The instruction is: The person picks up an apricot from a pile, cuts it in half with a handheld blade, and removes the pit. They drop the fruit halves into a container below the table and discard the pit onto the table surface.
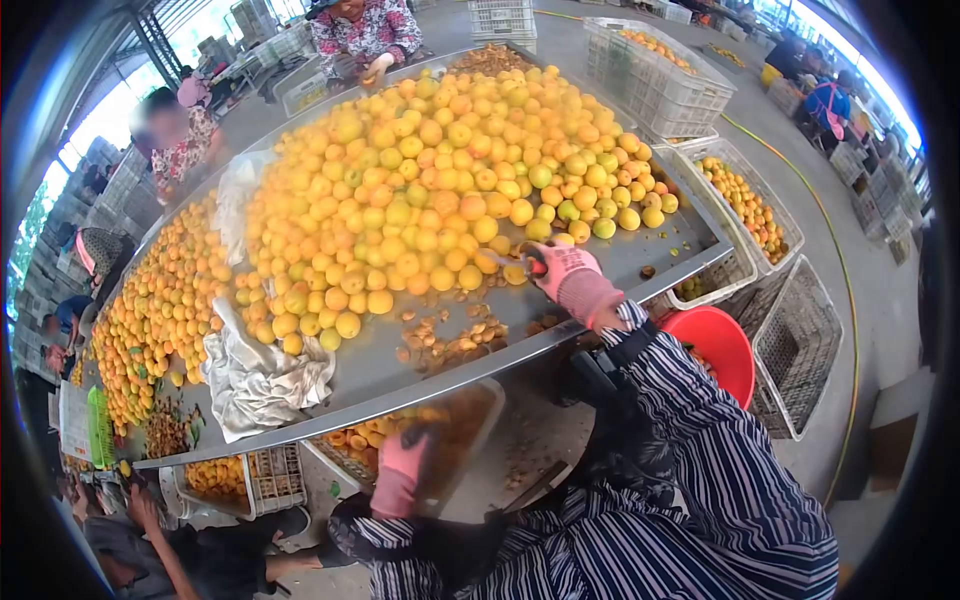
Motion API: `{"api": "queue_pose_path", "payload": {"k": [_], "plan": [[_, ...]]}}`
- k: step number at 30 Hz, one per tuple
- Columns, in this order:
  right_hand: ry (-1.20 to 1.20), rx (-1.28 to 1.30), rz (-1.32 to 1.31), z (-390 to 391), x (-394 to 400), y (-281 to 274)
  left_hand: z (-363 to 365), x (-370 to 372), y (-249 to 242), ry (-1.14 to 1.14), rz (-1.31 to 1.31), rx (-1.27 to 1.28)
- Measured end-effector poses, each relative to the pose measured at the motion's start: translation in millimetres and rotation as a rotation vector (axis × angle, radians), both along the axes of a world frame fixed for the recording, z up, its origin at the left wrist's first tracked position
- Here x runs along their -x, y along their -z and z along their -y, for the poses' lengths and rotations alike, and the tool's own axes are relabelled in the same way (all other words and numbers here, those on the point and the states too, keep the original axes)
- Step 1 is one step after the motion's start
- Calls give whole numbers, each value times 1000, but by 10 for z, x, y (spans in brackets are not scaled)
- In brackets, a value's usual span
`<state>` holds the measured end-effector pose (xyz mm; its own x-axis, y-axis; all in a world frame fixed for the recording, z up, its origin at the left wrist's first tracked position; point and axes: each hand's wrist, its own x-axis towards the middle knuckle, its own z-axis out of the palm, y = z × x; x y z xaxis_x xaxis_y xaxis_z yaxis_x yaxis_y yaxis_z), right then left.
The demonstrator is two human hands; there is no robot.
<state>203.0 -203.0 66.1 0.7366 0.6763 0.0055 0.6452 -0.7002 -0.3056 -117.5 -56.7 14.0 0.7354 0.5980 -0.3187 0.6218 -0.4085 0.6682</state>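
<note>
My right hand (pixel 572 278), in a pink glove, is closed round a small red-handled knife (pixel 537 268). Its thin metal end points left at the near edge of the big heap of apricots (pixel 400 190) on the metal table (pixel 615 245). My left hand (pixel 402 470), also gloved in pink, hangs lower, over a crate (pixel 485 425) of apricot pieces below the table edge. Its fingers are dark and smeared by motion. Between the heap and the table's near edge lies a small pile of brown apricot stones (pixel 455 338).
A crumpled white cloth (pixel 262 375) lies left on the table. To the right stand a red bucket (pixel 715 345), a grey crate (pixel 798 345) and a crate of apricots (pixel 745 205). People (pixel 365 35) work across and along the table. A yellow hose (pixel 835 240) crosses the floor.
</note>
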Motion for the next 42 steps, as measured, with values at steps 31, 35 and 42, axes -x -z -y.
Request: {"api": "queue_pose_path", "payload": {"k": [31,35,42], "plan": [[-661,-306,-582,343,1812,-680,926,616,-632,-548,1131,1117],[-640,-387,-957,382,2048,-781,1030,678,-790,-534,1161,1165],[-785,-484,-975,379,2246,-600,1079,778,-871,-511,1125,1183]]}}
